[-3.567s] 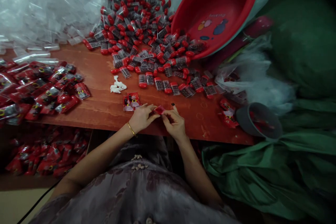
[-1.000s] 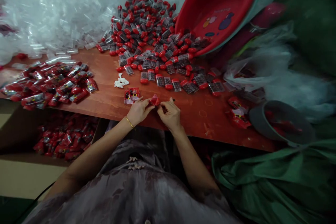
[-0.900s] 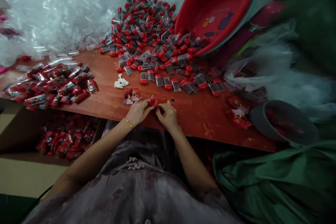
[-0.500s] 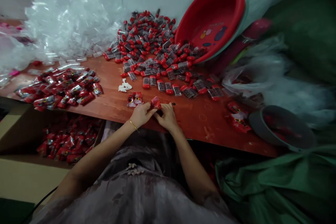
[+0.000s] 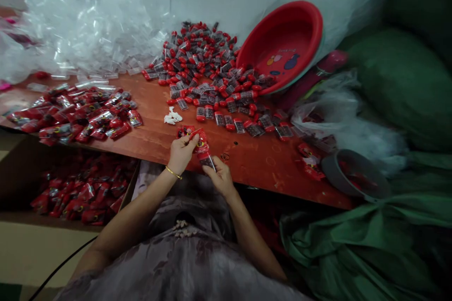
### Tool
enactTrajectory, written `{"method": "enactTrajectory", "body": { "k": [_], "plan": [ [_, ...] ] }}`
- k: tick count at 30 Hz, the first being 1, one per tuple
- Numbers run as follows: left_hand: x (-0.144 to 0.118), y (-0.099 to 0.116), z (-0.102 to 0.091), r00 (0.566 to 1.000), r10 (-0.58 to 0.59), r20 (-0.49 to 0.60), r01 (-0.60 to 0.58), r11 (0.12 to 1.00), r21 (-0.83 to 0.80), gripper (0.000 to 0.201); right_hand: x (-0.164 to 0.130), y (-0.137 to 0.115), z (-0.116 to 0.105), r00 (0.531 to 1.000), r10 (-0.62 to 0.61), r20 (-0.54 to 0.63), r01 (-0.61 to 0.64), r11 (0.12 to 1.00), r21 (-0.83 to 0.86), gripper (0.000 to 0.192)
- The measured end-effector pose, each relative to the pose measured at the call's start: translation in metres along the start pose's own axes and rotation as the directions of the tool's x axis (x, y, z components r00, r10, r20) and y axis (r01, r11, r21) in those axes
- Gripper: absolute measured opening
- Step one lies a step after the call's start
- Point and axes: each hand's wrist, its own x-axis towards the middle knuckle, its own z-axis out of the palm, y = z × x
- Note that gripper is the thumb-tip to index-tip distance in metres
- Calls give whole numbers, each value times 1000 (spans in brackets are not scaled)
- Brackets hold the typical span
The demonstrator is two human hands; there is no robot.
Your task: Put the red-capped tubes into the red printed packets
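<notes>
My left hand (image 5: 181,153), with a gold bracelet at the wrist, pinches a red printed wrapper (image 5: 200,140) over the table's front edge. In my right hand (image 5: 221,176) is a small clear container with a red cap (image 5: 207,161), its dark contents showing through. The capped end meets the wrapper's lower end; whether it is inside I cannot tell. Another red printed wrapper (image 5: 184,130) lies just behind my left hand, partly covered by it. Small white pieces (image 5: 173,116) sit on the table beyond.
Red-capped containers (image 5: 197,56) are heaped at the back, beside a tilted red basin (image 5: 300,23). Wrapped packs (image 5: 88,113) pile up on the left, above a box of more packs (image 5: 88,193). A grey pan (image 5: 332,171) stands at the right; clear plastic (image 5: 95,28) fills the back left.
My hands have moved apart, and the wrapper and the capped container now show between them. Before, they were close together around a red bundle. The view has shifted slightly.
</notes>
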Motion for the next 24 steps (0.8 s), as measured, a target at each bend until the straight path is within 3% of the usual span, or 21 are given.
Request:
{"method": "enactTrajectory", "body": {
  "k": [5,9,14,17,21,24],
  "plan": [
    [8,14,-9,994,-53,-100,36,986,-165,36,1,1,11,999,-19,28,20,999,-45,17],
    [9,20,-12,976,-193,-102,159,948,-276,36,10,5,9,996,-29,-86,14,984,-177,19],
    [8,24,-15,929,-366,-56,326,881,-342,35,30,16,-13,966,-63,-250,-101,799,-592,23],
    [10,21,-14,917,-397,-30,368,874,-317,37,35,22,-25,965,-79,-250,-113,733,-671,23],
    [13,12,-7,925,-380,-29,365,905,-219,37,28,26,-28,971,-118,-209,-24,818,-574,20],
    [13,7,-3,972,-232,24,233,966,-113,34,21,29,-25,966,-125,-225,8,887,-462,20]
  ]
}}
